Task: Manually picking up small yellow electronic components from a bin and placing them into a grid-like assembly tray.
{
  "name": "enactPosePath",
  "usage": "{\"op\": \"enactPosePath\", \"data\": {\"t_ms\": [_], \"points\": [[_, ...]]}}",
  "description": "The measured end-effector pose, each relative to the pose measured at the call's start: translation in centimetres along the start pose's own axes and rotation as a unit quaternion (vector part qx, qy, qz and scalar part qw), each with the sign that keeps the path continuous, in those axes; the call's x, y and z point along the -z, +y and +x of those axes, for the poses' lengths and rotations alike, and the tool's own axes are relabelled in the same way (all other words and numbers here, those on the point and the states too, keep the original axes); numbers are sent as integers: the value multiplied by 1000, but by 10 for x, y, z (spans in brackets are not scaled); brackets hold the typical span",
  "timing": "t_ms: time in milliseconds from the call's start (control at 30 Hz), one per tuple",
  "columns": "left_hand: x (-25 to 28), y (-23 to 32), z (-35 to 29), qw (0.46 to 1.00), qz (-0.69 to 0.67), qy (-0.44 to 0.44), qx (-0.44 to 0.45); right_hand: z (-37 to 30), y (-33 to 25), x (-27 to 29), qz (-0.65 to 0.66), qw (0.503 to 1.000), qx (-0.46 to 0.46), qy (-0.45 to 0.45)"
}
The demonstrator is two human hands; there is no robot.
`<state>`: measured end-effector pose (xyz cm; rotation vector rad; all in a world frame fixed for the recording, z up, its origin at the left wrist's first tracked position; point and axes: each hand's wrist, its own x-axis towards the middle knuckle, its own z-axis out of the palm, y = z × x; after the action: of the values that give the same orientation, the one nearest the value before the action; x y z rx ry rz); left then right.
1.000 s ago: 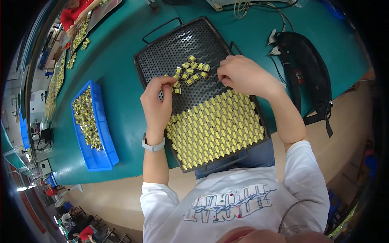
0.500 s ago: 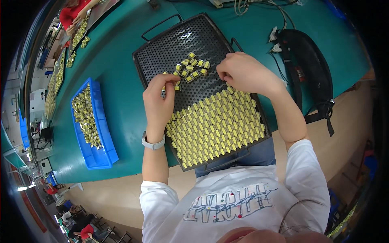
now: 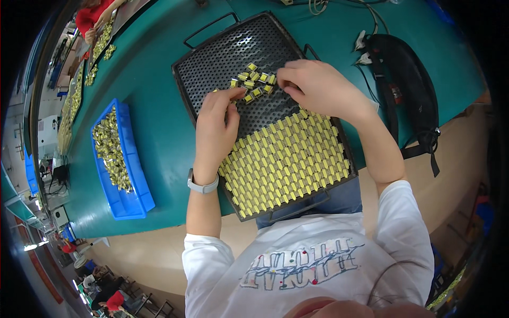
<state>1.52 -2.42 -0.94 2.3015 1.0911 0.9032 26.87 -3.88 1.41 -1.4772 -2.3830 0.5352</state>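
Note:
A black perforated metal tray [image 3: 238,50] lies at a slant before me. Its near half is covered by tight slanted rows of small yellow block-shaped electronic parts [image 3: 283,159]. Farther up, a loose cluster of the same parts [image 3: 254,79] shows silvery sides. My left hand [image 3: 216,124] is over the tray's left side, fingers bent toward the cluster's left edge and thumb apart; it hides some of the tray beneath. My right hand [image 3: 321,87] comes in from the right, with fingertips at the cluster's right edge and thumb apart from them. I see no part held in either hand.
A blue plastic bin [image 3: 139,183] heaped with similar parts [image 3: 111,153] stands left on the green table [image 3: 164,138]. A black waist bag [image 3: 405,85] with straps lies right. Cables [image 3: 366,13] run along the back. A person in red [image 3: 91,18] works at the far left.
My right hand has moved from the far end of the rows up to the loose cluster. My left hand has shifted right, its fingers now nearer the cluster. The view has shifted slightly.

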Motion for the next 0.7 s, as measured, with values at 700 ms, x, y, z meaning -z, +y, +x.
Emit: {"op": "enactPosePath", "data": {"t_ms": [700], "points": [[-1, 13, 1, 996, -78, -18, 34, 13, -10, -22, 285, 956, 15, 64]]}}
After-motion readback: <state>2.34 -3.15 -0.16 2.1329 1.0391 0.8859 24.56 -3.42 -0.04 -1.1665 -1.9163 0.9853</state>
